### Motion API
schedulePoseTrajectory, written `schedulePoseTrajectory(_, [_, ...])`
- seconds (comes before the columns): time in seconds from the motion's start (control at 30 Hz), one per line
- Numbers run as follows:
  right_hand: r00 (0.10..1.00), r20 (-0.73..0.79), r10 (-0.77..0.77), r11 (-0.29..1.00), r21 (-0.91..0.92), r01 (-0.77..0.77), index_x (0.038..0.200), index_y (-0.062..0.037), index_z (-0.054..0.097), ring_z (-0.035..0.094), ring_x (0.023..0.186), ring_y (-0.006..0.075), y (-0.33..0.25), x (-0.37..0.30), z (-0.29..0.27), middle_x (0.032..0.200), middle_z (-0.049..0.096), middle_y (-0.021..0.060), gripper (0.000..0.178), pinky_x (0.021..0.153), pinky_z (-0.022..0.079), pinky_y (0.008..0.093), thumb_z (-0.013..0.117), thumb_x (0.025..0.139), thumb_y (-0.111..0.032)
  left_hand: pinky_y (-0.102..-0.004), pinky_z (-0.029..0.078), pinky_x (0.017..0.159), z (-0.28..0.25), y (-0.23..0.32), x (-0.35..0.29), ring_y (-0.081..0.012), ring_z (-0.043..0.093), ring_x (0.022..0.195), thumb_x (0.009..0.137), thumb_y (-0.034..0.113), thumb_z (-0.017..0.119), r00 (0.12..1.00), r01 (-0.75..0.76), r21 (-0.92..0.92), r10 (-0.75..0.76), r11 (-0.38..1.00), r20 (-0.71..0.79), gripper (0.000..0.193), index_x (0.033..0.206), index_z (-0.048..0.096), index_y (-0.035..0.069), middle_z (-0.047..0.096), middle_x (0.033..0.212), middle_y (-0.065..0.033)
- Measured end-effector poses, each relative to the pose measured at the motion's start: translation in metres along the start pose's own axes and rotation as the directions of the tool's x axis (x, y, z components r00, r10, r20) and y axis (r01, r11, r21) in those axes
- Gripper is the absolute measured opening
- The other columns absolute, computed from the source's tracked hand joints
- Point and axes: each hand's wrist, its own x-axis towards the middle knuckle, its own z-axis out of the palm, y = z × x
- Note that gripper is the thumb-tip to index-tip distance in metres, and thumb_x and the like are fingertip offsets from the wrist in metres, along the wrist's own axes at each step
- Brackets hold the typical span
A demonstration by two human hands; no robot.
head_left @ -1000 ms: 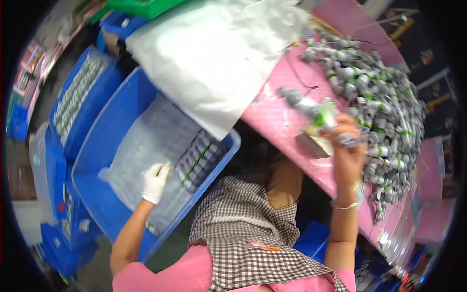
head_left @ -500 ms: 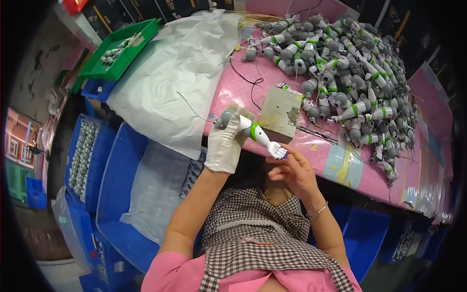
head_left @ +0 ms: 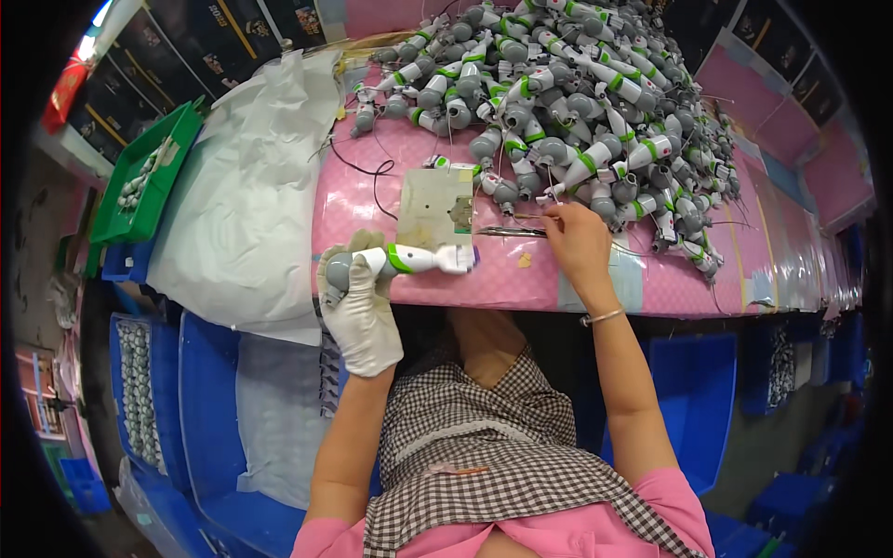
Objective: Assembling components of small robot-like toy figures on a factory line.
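Observation:
My left hand (head_left: 363,321), in a white glove, is closed around a toy arm (head_left: 414,259). The arm is white with a grey rounded shoulder, a green band and a white fist pointing right. Bare and reaching over the pink table, my right hand (head_left: 581,249) has its fingertips pinched at the end of a thin brownish tool (head_left: 530,217); its exact kind is too small to tell. Beside it, several slim dark tools (head_left: 510,232) lie on the table. A pale metal block (head_left: 433,206) stands between my hands.
A large heap of similar toy arms (head_left: 586,102) covers the far right of the pink table (head_left: 419,290). White sheeting (head_left: 233,195) drapes the left side, with a green tray (head_left: 139,219) beyond. Blue bins (head_left: 209,418) stand below the table's near edge.
My right hand has left the toy arm's fist and reached right and away to the thin tools. The left hand has turned the toy arm closer to level. The view has shifted rightward.

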Motion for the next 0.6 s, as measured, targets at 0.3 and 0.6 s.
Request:
schedulePoseTrajectory(0.3, [0.996,0.090,-0.017,0.952,-0.302,0.044,0.086,-0.0033,0.059,0.059,0.078,0.0363,0.000,0.010,0.021,0.094,0.058,0.0137,0.019,0.067,0.046,0.0454,0.064,0.078,-0.020,-0.0363,0.046,0.093,-0.005,-0.046,-0.008,-0.0244,0.056,0.104,0.076,-0.005,0.069,0.971,-0.211,0.102,0.220,0.972,-0.095,0.047,0.112,0.041,0.007,0.053,0.119,-0.0179])
schedulePoseTrajectory(0.6, [1.000,0.022,-0.001,0.899,0.437,-0.009,0.091,-0.0001,0.062,0.058,0.067,0.0182,-0.067,-0.040,-0.039,0.077,0.063,0.0086,0.010,0.063,0.046,0.0283,0.059,0.081,-0.002,-0.0344,0.047,0.091,-0.014,-0.049,-0.014,-0.0220,0.055,0.103,0.075,-0.004,0.070,0.970,-0.195,0.216,0.221,0.957,-0.101,0.050,0.112,0.039,0.007,0.054,0.116,-0.0177])
